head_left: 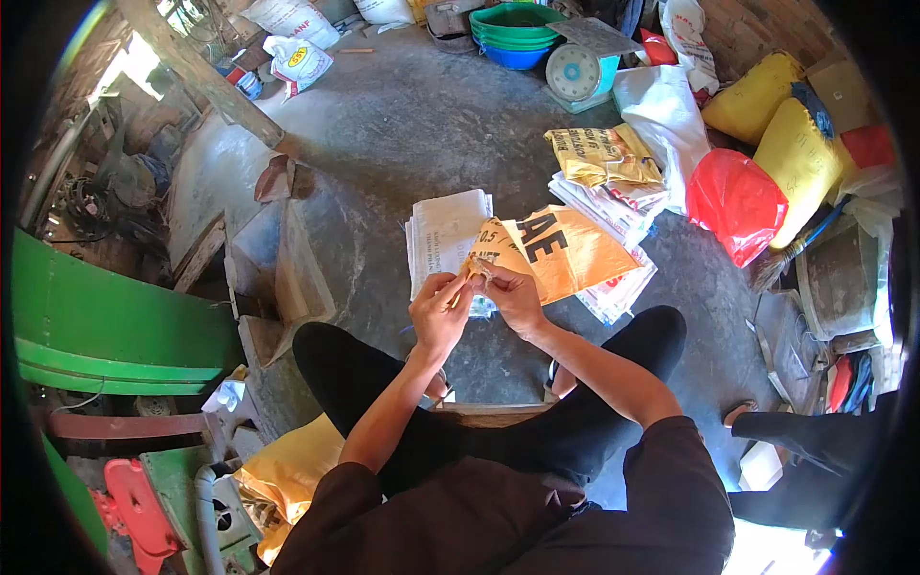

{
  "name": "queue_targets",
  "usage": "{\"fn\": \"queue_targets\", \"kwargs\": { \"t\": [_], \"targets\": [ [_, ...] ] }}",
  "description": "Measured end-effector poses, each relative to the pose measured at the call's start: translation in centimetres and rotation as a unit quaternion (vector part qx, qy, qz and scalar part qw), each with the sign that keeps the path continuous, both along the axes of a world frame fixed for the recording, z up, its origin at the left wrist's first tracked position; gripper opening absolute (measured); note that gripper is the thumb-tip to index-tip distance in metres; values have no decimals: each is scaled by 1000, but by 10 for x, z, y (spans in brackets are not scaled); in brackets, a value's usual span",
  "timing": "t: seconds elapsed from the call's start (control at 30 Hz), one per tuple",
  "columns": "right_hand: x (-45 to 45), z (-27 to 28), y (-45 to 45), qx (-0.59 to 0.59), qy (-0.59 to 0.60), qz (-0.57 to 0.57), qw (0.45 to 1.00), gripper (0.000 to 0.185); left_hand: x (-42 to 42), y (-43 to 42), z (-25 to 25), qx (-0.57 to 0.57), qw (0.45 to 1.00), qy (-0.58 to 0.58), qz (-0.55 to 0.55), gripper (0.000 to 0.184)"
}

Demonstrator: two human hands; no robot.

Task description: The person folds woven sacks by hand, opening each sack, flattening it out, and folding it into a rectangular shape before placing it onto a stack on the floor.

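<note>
An orange sack [580,257] with large black letters spreads to the right of my hands, its near left corner drawn up between them. My left hand [443,311] pinches that corner with closed fingers. Beside it, my right hand [511,297] is also closed on the corner, with its fingertips close to those of my left hand. Beneath and behind the hands lies a stack of white printed sacks [443,233]. Under the orange sack and to its right is another pile of white sacks [613,213], topped by a folded yellow sack [604,156].
Green basins [516,29] and a dial scale [575,74] stand at the back. A red bag [736,206] and yellow sacks [797,144] line the right side. Green machinery [115,311] is on the left. Another person's leg [815,436] shows at lower right.
</note>
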State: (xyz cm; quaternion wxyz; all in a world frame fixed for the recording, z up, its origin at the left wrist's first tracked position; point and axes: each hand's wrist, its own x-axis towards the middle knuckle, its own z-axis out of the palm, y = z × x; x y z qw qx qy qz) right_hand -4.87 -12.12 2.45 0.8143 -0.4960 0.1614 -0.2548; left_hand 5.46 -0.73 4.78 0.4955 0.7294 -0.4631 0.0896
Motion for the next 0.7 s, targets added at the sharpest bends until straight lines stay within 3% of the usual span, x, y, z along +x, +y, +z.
{"fn": "queue_targets", "kwargs": {
  "t": [0.3, 0.5, 0.6, 0.7],
  "targets": [
    [0, -9, -6, -35, 17, -7, 999, 36, 0, 1, 18, 42, 996, -27, -77, 29],
    [1, -2, -13, 9, 20, 32, 999, 34, 3, -2, 2, 11, 996, 52, -78, 21],
    [-2, 21, -16, 99, -14, 67, 993, 33, 18, -4, 9, 35, 995, 72, -51, 22],
    [3, 0, -35, -221, 94, -10, 971, 32, 46, -26, 57, 45, 996, -54, -52, 17]
  ]
}}
